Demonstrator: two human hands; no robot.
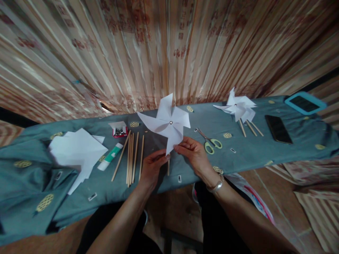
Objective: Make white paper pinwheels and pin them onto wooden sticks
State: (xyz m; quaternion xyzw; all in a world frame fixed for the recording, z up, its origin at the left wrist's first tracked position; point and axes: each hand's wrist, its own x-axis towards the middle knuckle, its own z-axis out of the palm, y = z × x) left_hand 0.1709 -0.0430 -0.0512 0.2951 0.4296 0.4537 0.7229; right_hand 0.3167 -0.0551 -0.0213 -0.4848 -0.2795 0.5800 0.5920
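Observation:
A white paper pinwheel (173, 123) with a silver pin at its centre is held up in front of me. My left hand (153, 167) is closed near the lower blade, its fingertips at the pinwheel's wooden stick, whose lower end shows below them. With thumb and fingers, my right hand (192, 153) pinches the edge of the lower blade; a silver bracelet is on that wrist. Left of my left hand lie several loose wooden sticks (135, 157). Green-handled scissors (209, 141) rest just beyond my right hand.
On the cloth-covered table (196, 180) are a stack of white paper (78, 148), a glue stick (110, 156), and a small red box of pins (120, 131). Finished pinwheels (239, 106), a dark phone (278, 129) and a blue-framed tablet (304, 103) lie right. Curtains hang behind.

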